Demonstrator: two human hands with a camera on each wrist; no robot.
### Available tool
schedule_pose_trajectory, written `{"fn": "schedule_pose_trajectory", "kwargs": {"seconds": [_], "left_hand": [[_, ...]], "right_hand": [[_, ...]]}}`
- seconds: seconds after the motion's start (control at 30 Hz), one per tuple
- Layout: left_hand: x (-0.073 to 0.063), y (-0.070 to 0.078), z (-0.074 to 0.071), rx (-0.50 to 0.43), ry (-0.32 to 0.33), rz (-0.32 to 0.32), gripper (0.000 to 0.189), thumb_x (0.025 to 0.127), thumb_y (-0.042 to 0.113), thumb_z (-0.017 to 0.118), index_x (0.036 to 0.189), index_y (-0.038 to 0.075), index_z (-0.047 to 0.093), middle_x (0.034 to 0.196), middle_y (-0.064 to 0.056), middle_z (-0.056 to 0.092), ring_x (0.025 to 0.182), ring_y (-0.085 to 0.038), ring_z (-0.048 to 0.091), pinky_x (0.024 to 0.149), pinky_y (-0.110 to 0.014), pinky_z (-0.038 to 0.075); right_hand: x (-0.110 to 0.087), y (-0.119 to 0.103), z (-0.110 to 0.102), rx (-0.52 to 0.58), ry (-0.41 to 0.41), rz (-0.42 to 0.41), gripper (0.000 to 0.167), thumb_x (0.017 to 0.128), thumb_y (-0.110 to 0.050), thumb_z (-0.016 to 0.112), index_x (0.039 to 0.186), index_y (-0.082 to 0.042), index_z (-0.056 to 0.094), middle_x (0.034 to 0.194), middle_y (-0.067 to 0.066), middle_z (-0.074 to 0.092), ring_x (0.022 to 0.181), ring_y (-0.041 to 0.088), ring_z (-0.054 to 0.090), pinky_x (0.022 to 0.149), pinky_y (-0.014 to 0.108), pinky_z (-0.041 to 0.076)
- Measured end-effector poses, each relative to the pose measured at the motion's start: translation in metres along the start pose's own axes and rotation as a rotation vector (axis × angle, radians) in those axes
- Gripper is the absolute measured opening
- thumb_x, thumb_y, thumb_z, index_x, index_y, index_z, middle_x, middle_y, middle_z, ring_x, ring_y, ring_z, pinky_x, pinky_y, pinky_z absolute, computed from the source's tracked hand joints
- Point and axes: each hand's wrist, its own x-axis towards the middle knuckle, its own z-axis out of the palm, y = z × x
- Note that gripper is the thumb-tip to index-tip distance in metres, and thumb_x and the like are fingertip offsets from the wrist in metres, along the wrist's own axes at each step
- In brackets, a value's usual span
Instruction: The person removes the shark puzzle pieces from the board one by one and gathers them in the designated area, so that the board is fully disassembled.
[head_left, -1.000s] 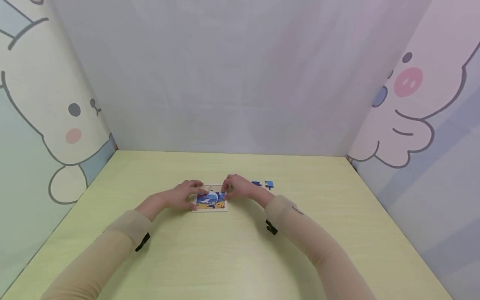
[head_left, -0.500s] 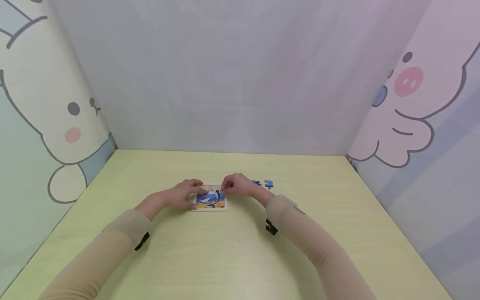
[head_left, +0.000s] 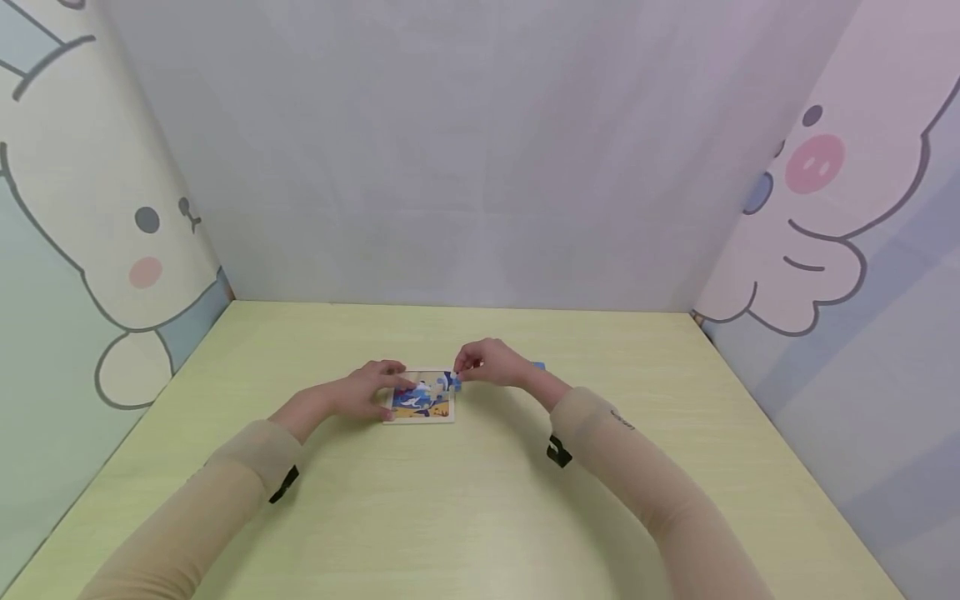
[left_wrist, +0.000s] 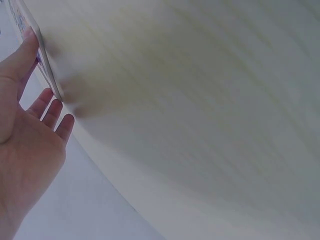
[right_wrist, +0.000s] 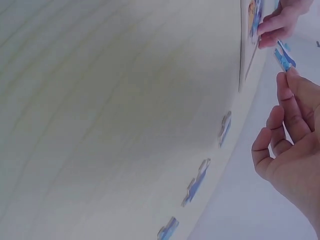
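A small jigsaw puzzle with a pale frame (head_left: 420, 421) lies on the table, its picture showing blue sea animals over yellow sand. My left hand (head_left: 358, 392) rests at its left side, thumb on the lower left corner and a finger reaching onto the picture. In the left wrist view the left hand (left_wrist: 37, 120) has its fingers extended against the frame (left_wrist: 46, 67). My right hand (head_left: 491, 364) is at the upper right corner of the frame. Between thumb and index finger it pinches a blue puzzle piece (right_wrist: 285, 57), tilted up; its other fingers are loosely bent.
In the right wrist view, loose puzzle pieces lie in a row on the table: one piece (right_wrist: 225, 128), a second piece (right_wrist: 196, 183) and a third piece (right_wrist: 168, 229). One blue piece (head_left: 538, 365) shows behind the right wrist. A grey curtain (head_left: 480, 167) stands behind the table.
My right hand has shifted right and slightly away from me, off the picture to the frame's corner, with a piece pinched. More of the upper picture area shows. The left hand stays in place.
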Motion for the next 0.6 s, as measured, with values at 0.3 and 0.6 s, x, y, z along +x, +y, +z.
{"fn": "schedule_pose_trajectory", "kwargs": {"seconds": [0.3,0.6], "left_hand": [[0.0,-0.002,0.001,0.013,0.003,0.013,0.058,0.084,0.022,0.071,0.138,0.019,0.05,0.149,-0.019,0.03,0.135,-0.044,0.024,0.107,-0.062,0.026],[0.0,-0.003,0.0,0.019,0.003,0.027,0.057,0.085,0.022,0.07,0.138,0.017,0.05,0.149,-0.02,0.029,0.134,-0.045,0.025,0.106,-0.061,0.027]], "right_hand": [[-0.024,0.009,-0.026,0.01,0.014,-0.001,0.005,0.087,-0.018,0.068,0.091,-0.015,0.067,0.085,-0.005,0.066,0.08,0.01,0.057,0.071,0.024,0.049],[-0.05,0.028,-0.044,0.011,0.039,0.05,0.005,0.087,-0.018,0.068,0.092,-0.015,0.067,0.084,-0.003,0.065,0.078,0.013,0.056,0.063,0.025,0.048]]}}
